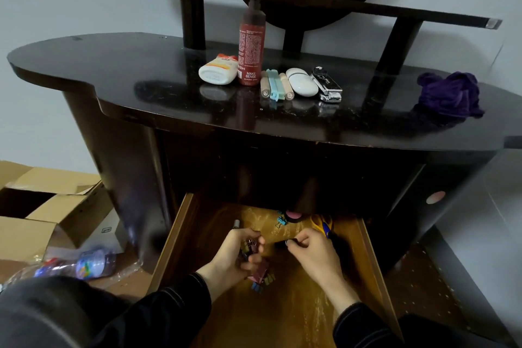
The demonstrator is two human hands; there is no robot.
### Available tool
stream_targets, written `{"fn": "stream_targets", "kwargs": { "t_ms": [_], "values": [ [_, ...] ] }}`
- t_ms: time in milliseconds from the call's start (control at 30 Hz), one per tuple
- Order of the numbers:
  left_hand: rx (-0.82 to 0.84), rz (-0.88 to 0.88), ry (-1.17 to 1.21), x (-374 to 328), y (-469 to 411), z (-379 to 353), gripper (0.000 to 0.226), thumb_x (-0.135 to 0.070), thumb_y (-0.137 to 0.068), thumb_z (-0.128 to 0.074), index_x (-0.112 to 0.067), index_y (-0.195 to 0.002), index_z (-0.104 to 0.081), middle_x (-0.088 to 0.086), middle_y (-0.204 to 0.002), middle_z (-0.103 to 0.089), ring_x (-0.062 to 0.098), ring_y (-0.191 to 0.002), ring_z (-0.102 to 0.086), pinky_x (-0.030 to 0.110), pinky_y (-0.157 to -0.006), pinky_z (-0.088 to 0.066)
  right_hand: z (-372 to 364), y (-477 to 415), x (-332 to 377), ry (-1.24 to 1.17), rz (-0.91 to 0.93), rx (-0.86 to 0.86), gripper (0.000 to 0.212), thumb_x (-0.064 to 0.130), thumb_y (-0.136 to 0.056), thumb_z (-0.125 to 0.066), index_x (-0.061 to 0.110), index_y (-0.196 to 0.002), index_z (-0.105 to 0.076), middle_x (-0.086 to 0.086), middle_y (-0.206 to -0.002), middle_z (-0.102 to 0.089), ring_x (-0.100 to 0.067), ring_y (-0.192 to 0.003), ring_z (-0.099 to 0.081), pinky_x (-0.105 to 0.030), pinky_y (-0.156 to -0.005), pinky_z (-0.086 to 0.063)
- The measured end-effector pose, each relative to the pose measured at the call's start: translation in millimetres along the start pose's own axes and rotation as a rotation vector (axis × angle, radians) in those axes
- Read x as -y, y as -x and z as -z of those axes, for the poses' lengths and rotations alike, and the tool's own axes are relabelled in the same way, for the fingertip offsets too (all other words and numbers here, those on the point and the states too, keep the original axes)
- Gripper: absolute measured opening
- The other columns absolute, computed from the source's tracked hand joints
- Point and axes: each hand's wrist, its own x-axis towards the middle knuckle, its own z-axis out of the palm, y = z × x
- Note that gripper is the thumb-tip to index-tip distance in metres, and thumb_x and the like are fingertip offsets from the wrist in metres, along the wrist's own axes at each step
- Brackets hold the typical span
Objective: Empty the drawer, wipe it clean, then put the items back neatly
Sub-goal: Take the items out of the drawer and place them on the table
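The wooden drawer [180, 223] is pulled out below the dark dressing table [113, 76]. My left hand [237, 254] is inside it, fingers curled round several coloured binder clips [250, 246]. More binder clips [261, 277] lie on the drawer floor just below that hand. My right hand [313, 251] pinches a small black item [284, 243]. At the drawer's back lie a teal clip [281, 220], a pink round compact [293, 215], yellow-handled scissors [323, 224] and a small bottle [236, 224].
On the tabletop stand a red pump bottle [252, 45], a white tube [219, 70], slim sticks and a blue clip [275, 85], a white oval case [302, 82], a stapler [327, 83] and a purple cloth [449, 94]. Open cardboard boxes [50, 206] and a plastic bottle [82, 264] lie on the floor at left.
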Motion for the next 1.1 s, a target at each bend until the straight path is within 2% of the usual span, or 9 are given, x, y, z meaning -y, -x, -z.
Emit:
{"fn": "stream_targets", "kwargs": {
  "t_ms": [267, 500, 600, 733, 833, 900, 967, 1033, 1100],
  "values": [
    [0.133, -0.319, -0.472, -27.1, 55.9, -30.2, 0.030, -0.028, -0.095, -0.065, -0.008, -0.073, -0.059, 0.009, -0.064, -0.044, 0.013, -0.046, -0.023, 0.025, -0.045, -0.009, 71.9, 56.2, 36.6, -0.332, 0.238, -0.207, 0.010, 0.026, -0.090, -0.074, 0.032, -0.092, -0.066, 0.013, -0.085, -0.070, -0.003, -0.087, -0.067, -0.015, -0.070, -0.054],
    [0.322, -0.796, -0.889, -96.1, 139.2, -106.1, 0.038, -0.032, -0.099, -0.062, -0.009, -0.069, -0.061, -0.007, -0.055, -0.048, 0.008, -0.046, -0.038, 0.019, -0.046, -0.031, 183.3, 67.3, 123.8, -0.752, 0.477, -0.345, 0.016, 0.039, -0.080, -0.069, 0.026, -0.088, -0.071, -0.009, -0.070, -0.071, -0.008, -0.052, -0.060, -0.015, -0.047, -0.043],
    [0.221, -1.058, -0.983, -126.4, 151.5, -140.7, 0.038, -0.038, -0.095, -0.063, -0.015, -0.066, -0.060, -0.006, -0.053, -0.049, 0.004, -0.051, -0.043, 0.016, -0.052, -0.035, 213.7, 42.2, 139.9, -0.885, 0.448, -0.430, 0.006, 0.029, -0.085, -0.071, 0.023, -0.085, -0.072, -0.012, -0.069, -0.070, -0.012, -0.048, -0.052, -0.019, -0.042, -0.038],
    [-0.165, -1.385, -1.244, -165.6, 126.6, -173.0, 0.035, -0.039, -0.093, -0.063, -0.018, -0.066, -0.056, -0.005, -0.058, -0.051, 0.010, -0.058, -0.047, 0.026, -0.058, -0.036, 242.1, -0.5, 148.6, -1.009, 0.274, -0.487, 0.005, 0.015, -0.091, -0.069, 0.010, -0.089, -0.070, -0.011, -0.071, -0.072, -0.011, -0.046, -0.051, -0.020, -0.037, -0.036],
    [-0.314, -1.264, -1.595, -182.9, 101.0, -187.8, 0.025, -0.043, -0.093, -0.062, -0.021, -0.081, -0.062, -0.009, -0.078, -0.055, 0.010, -0.075, -0.055, 0.032, -0.067, -0.044, 250.6, -26.5, 148.3, -0.878, 0.183, -0.507, 0.007, 0.011, -0.089, -0.069, 0.006, -0.094, -0.067, -0.011, -0.074, -0.074, -0.011, -0.046, -0.053, -0.023, -0.040, -0.039],
    [-0.283, -1.204, -1.752, -186.1, 88.8, -192.0, 0.018, -0.044, -0.093, -0.060, -0.026, -0.093, -0.062, -0.011, -0.093, -0.052, 0.014, -0.091, -0.057, 0.033, -0.074, -0.049, 247.7, -36.0, 147.5, -0.642, 0.144, -0.527, 0.012, 0.013, -0.083, -0.073, 0.012, -0.092, -0.066, -0.004, -0.072, -0.072, -0.014, -0.056, -0.061, -0.030, -0.051, -0.047],
    [-0.251, -1.208, -1.820, -186.2, 82.8, -192.8, 0.019, -0.045, -0.095, -0.057, -0.028, -0.103, -0.062, -0.011, -0.104, -0.053, 0.016, -0.103, -0.052, 0.034, -0.079, -0.048, 240.9, -37.1, 148.9, -0.271, 0.118, -0.506, 0.016, 0.026, -0.077, -0.076, 0.027, -0.086, -0.062, 0.008, -0.074, -0.067, -0.016, -0.074, -0.065, -0.033, -0.069, -0.050],
    [-0.231, -1.213, -1.827, -186.0, 80.6, -190.8, 0.027, -0.049, -0.095, -0.056, -0.031, -0.114, -0.061, -0.012, -0.114, -0.054, 0.014, -0.110, -0.045, 0.034, -0.085, -0.048, 233.0, -33.2, 152.0, 0.065, 0.129, -0.438, 0.019, 0.043, -0.078, -0.071, 0.035, -0.087, -0.056, 0.014, -0.075, -0.065, -0.012, -0.081, -0.063, -0.032, -0.072, -0.047],
    [-0.186, -1.231, -1.779, -185.0, 81.3, -187.0, 0.035, -0.051, -0.093, -0.058, -0.034, -0.124, -0.057, -0.016, -0.120, -0.053, 0.010, -0.113, -0.043, 0.031, -0.087, -0.048, 228.0, -30.3, 152.8, 0.171, 0.173, -0.403, 0.021, 0.051, -0.080, -0.065, 0.039, -0.091, -0.052, 0.015, -0.075, -0.063, -0.008, -0.079, -0.061, -0.031, -0.070, -0.045]
  ]
}}
